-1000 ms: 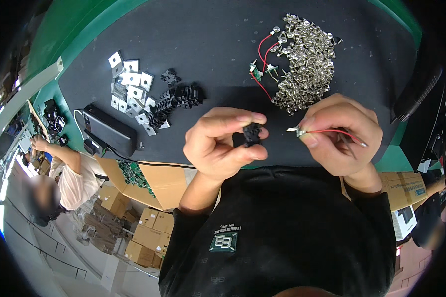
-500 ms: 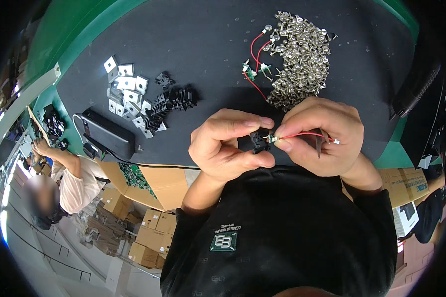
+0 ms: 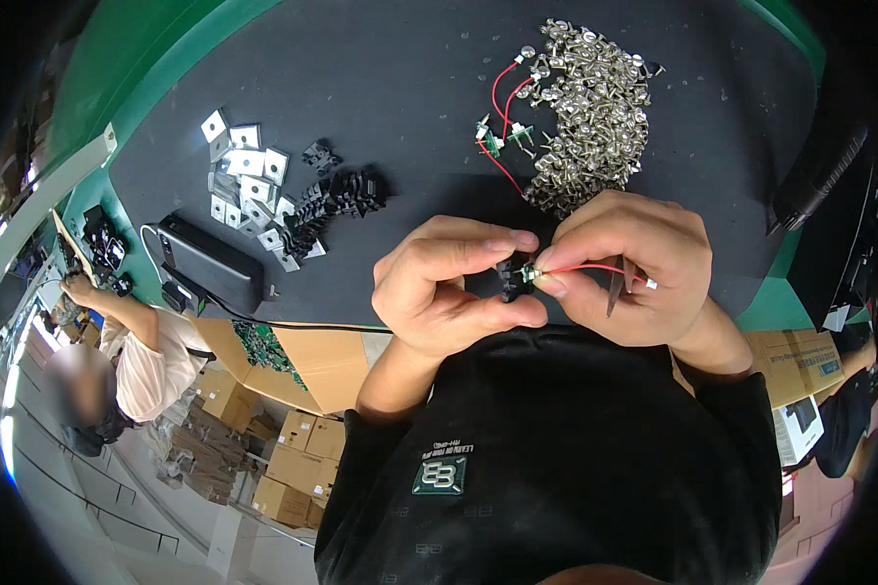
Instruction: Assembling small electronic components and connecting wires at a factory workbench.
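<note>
Between the thumb and forefinger of my left hand (image 3: pixel 429 283) is a small black plastic part (image 3: pixel 510 281). My right hand (image 3: pixel 649 263) pinches a small green circuit board (image 3: pixel 530 274) right against that part's right side. A red wire (image 3: pixel 595 266) runs from the board across my right fingers to a white plug (image 3: pixel 652 284). Pointed metal blades (image 3: pixel 617 290), perhaps tweezers, stick out under the same hand's curled fingers. How deep the board sits in the black part is hidden by my fingertips.
Beyond my hands lies a pile of metal screws (image 3: pixel 595 107), with red-wired boards (image 3: pixel 493 141) beside it. To the left are square metal plates (image 3: pixel 249 163), more black parts (image 3: pixel 337 200) and a black power bank (image 3: pixel 210 263). A cardboard box (image 3: pixel 327 366) of green boards stands below the table edge.
The circuit board has come closer to the black part, its pin no longer showing between them. The metal blades have tilted and shifted slightly left within my right hand.
</note>
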### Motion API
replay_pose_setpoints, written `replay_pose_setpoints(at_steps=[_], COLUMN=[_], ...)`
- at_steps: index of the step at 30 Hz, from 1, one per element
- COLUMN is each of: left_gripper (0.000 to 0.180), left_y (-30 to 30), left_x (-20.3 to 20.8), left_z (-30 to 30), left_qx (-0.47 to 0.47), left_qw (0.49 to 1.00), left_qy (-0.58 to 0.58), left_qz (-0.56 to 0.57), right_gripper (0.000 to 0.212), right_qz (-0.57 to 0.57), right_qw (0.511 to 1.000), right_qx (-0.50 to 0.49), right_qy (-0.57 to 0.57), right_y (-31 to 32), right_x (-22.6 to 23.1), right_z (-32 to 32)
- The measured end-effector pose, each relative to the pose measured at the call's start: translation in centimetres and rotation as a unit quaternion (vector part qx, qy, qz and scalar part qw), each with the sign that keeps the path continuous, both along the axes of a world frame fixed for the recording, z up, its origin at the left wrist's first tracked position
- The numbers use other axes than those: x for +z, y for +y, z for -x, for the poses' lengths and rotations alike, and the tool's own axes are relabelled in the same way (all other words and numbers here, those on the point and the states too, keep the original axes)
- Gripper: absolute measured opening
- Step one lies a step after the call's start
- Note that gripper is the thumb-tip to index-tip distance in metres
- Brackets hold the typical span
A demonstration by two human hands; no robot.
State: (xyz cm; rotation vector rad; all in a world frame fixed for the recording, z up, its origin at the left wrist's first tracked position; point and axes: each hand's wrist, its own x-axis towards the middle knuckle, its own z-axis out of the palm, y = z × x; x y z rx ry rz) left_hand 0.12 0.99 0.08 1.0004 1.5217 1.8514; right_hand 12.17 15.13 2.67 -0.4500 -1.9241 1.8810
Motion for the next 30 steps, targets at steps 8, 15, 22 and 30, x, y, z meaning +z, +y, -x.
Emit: replay_pose_setpoints(at_steps=[8, 15, 22, 30], left_gripper=[0.047, 0.044, 0.045, 0.048], left_y=[0.3, 0.3, 0.0, -0.3], left_x=[0.6, 0.9, 0.3, 0.0], left_z=[0.6, 0.9, 0.3, -0.6], left_qx=[-0.012, -0.029, -0.016, 0.022], left_qw=[0.994, 0.983, 0.996, 0.997], left_qy=[0.099, 0.168, 0.082, -0.065], left_qz=[0.033, 0.061, 0.039, 0.026], right_gripper=[0.02, 0.02, 0.015, 0.016], right_qz=[-0.036, -0.025, -0.023, 0.004], right_qw=[0.999, 1.0, 0.999, 1.0], right_qx=[-0.001, 0.004, 0.028, 0.012], right_qy=[-0.004, -0.019, -0.008, -0.022], right_y=[0.1, 0.2, 0.3, -0.1], right_x=[-0.1, -0.2, -0.3, -0.4], right_z=[0.1, -0.1, 0.1, 0.2])
